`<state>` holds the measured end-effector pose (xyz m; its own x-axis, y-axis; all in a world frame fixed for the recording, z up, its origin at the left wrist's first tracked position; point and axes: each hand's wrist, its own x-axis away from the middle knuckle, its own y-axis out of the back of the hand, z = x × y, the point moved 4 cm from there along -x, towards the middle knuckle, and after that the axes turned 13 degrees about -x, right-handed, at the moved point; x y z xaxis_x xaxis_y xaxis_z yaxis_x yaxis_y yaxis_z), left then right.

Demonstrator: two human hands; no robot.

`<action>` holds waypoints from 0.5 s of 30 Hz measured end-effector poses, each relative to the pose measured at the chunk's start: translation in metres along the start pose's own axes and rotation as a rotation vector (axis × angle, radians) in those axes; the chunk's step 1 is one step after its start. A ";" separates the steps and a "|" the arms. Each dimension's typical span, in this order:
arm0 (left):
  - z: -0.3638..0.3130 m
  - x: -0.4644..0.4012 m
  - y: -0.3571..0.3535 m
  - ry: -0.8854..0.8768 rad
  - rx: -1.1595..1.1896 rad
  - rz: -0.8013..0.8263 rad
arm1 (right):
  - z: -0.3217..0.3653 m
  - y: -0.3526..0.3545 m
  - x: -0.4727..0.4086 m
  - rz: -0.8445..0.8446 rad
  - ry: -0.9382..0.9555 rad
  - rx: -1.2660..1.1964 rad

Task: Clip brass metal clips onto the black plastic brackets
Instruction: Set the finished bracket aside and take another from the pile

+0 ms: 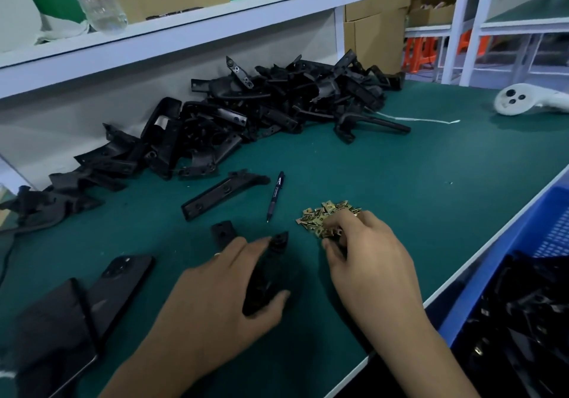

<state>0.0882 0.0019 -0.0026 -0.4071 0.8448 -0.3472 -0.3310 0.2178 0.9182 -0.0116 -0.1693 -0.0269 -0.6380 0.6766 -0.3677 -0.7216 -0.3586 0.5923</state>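
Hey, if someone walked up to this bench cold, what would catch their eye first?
Probably the big heap of black plastic brackets sprawled along the back of the green table under the shelf. Next, the small shiny pile of brass clips near the front, where the right hand is picking at them. Beside it, the left hand holds one bracket.

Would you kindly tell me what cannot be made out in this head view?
- Black plastic bracket: its middle is hidden under the left hand.
- Pile of brass metal clips: the right hand covers the near part, so whether a clip is pinched cannot be told.
- Blue plastic crate: cut off by the right edge; contents dark.
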 end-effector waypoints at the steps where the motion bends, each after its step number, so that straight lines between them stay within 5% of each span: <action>1: 0.002 -0.002 -0.003 -0.008 -0.043 0.030 | 0.001 -0.002 0.000 0.015 0.021 0.040; 4: 0.013 -0.007 -0.010 -0.020 0.017 0.157 | 0.002 -0.005 0.000 0.040 0.035 0.105; 7: 0.031 -0.004 -0.014 0.039 0.355 0.333 | 0.001 -0.003 -0.001 0.022 0.021 0.067; 15: 0.052 0.007 -0.014 -0.001 0.707 0.471 | 0.002 -0.006 0.000 0.053 0.062 0.094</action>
<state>0.1347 0.0301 -0.0075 -0.3678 0.9244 0.1011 0.4827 0.0969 0.8704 -0.0066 -0.1660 -0.0295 -0.6919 0.6165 -0.3758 -0.6600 -0.3290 0.6754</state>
